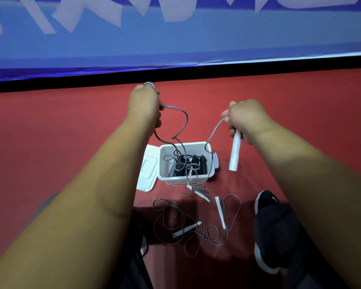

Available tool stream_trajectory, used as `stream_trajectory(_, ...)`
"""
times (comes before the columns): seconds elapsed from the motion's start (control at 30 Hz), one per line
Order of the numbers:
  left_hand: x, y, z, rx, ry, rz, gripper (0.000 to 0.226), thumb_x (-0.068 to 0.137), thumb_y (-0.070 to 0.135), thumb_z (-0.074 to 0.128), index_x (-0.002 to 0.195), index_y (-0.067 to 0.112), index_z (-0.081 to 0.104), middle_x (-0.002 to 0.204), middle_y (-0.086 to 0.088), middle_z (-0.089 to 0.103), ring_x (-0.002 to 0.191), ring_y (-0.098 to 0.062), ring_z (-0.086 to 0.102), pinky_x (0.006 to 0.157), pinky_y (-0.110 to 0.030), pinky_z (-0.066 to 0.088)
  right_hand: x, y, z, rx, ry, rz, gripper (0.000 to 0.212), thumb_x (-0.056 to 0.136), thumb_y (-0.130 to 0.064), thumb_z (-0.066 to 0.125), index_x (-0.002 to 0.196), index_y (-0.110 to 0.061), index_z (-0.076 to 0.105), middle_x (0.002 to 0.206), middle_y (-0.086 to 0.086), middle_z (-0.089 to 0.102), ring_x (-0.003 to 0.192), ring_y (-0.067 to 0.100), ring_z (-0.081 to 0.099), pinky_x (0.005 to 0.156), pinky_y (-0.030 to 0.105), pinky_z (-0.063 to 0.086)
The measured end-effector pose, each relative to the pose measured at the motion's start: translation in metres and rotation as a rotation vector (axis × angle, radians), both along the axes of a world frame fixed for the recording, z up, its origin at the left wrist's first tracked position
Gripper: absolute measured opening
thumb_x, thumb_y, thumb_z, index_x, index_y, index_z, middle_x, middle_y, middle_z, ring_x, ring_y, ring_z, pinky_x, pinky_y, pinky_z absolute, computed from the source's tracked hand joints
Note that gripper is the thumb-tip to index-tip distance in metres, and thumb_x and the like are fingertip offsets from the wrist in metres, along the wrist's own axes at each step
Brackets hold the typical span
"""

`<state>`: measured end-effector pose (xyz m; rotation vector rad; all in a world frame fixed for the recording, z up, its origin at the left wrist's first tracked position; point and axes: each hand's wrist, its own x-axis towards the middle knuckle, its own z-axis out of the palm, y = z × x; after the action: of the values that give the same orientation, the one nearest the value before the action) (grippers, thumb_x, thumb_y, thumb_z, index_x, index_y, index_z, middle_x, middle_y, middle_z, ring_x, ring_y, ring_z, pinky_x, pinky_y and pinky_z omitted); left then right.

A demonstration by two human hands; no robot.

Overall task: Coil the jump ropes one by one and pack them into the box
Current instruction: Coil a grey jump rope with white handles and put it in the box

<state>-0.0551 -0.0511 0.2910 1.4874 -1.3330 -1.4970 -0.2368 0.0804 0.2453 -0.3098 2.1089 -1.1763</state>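
Grey cord (pixel 181 115) of the jump rope being handled is stretched slackly between two raised fists. By the left hand (pixel 144 105) the cord is gripped with the fingers curled tight round it; a small loop is seen standing just above those fingers, and further strands hang below them. By the right hand (pixel 246 119) the rope's white handle (pixel 236 151) is clasped at its top end, fingers wrapped round it and pressed together, so that the handle hangs downward beneath the fingers while the cord leaves them on the inner side and droops away. Well below both sets of fingers, and between them, the slack is draped into and over a white box (pixel 183 180) set on the red floor (pixel 71 126). Dark coiled ropes (pixel 194 165) are packed upright inside the box, apart from either hand. A white lid (pixel 147 170) is laid flat against the box on the left hand's side. Just in front of the box another white handle (pixel 196 191) is lying among loose cord. Nearer the person, a second jump rope (pixel 175 217) is sprawled uncoiled on the floor, untouched by any finger. A black shoe (pixel 267 226) is seen beneath the right forearm. A blue banner (pixel 175 38) is hung beyond the fingertips.
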Motion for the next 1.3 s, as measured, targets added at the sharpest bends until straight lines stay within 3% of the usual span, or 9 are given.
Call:
stream_trajectory(0.17,0.005,-0.008,-0.001,0.033,-0.137,-0.030,0.023,0.093,0.029,0.042,0.087,0.018,0.062,0.061,-0.011,0.064,0.037,-0.019,0.037,0.051,-0.023,0.037,-0.002,0.010,-0.004,0.020,0.166,0.164,0.022,0.101,-0.014,0.056,0.113,-0.007,0.073,0.093,0.013,0.070,0.063,0.026,0.058,0.056,0.029,0.046)
stream_trajectory(0.33,0.009,0.002,-0.002,0.110,-0.036,-0.197,0.051,0.103,0.052,0.034,0.112,0.010,0.061,0.078,-0.013,0.078,0.039,-0.017,0.039,0.050,-0.020,0.035,0.007,0.000,-0.002,-0.257,0.371,0.205,0.055,0.100,-0.004,0.042,0.143,-0.033,0.063,0.144,-0.007,0.065,0.086,0.015,0.066,0.056,0.022,0.044)
stream_trajectory(0.47,0.008,0.009,0.006,0.177,0.072,-0.372,0.065,0.106,0.062,0.024,0.124,0.008,0.055,0.098,-0.018,0.079,0.046,-0.017,0.037,0.051,-0.021,0.035,0.018,0.002,0.005,-0.264,0.434,0.297,0.069,0.092,0.001,0.046,0.144,-0.042,0.061,0.138,-0.005,0.068,0.104,0.022,0.072,0.074,0.029,0.057)
stream_trajectory(0.63,0.007,0.005,0.008,0.229,0.207,-0.419,0.088,0.100,0.078,0.017,0.127,0.004,0.055,0.106,-0.025,0.077,0.060,-0.028,0.066,0.062,-0.033,0.052,0.026,0.003,0.016,-0.305,0.330,0.457,0.072,0.091,0.008,0.047,0.149,-0.034,0.059,0.151,-0.009,0.059,0.049,-0.010,0.054,0.044,0.015,0.040)
stream_trajectory(0.73,0.002,0.007,0.006,0.224,0.295,-0.464,0.095,0.099,0.080,0.017,0.133,0.000,0.058,0.110,-0.028,0.073,0.092,-0.040,0.076,0.086,-0.045,0.058,0.036,0.004,0.005,-0.110,0.208,0.673,0.074,0.094,-0.001,0.060,0.160,-0.030,0.042,0.162,-0.008,0.048,0.058,-0.002,0.063,0.040,0.020,0.036)
stream_trajectory(0.8,0.001,0.011,0.006,0.187,0.350,-0.472,0.094,0.100,0.078,0.020,0.132,0.000,0.061,0.119,-0.030,0.070,0.106,-0.042,0.074,0.101,-0.051,0.052,0.044,0.006,-0.007,-0.021,0.130,0.805,0.071,0.094,-0.012,0.071,0.157,-0.026,0.042,0.153,-0.004,0.058,0.074,0.002,0.071,0.042,0.020,0.038)
stream_trajectory(0.93,0.000,0.015,0.009,0.160,0.418,-0.476,0.090,0.102,0.072,0.021,0.137,-0.002,0.059,0.126,-0.027,0.069,0.115,-0.039,0.071,0.101,-0.049,0.047,0.053,0.006,-0.014,-0.016,0.221,0.790,0.028,0.096,-0.037,0.077,0.116,-0.019,0.070,0.083,-0.005,0.070,0.042,0.000,0.050,0.038,0.016,0.035)
stream_trajectory(1.13,-0.004,0.013,0.004,0.016,0.219,-0.430,0.037,0.087,0.032,0.056,0.114,0.010,0.068,0.108,-0.013,0.070,0.097,-0.023,0.072,0.090,-0.035,0.050,0.056,-0.003,-0.001,-0.222,0.113,0.426,0.027,0.109,-0.033,0.059,0.094,-0.014,0.072,0.071,0.004,0.075,0.035,0.009,0.037,0.037,0.017,0.026)
stream_trajectory(1.3,-0.004,0.018,-0.020,-0.097,-0.143,-0.660,0.047,0.073,0.035,0.063,0.118,0.022,0.069,0.115,-0.001,0.074,0.099,-0.016,0.064,0.084,-0.034,0.045,0.039,-0.006,0.014,-0.468,-0.054,0.070,0.024,0.109,-0.033,0.060,0.097,-0.018,0.074,0.086,0.009,0.080,0.035,0.007,0.036,0.041,0.017,0.027)
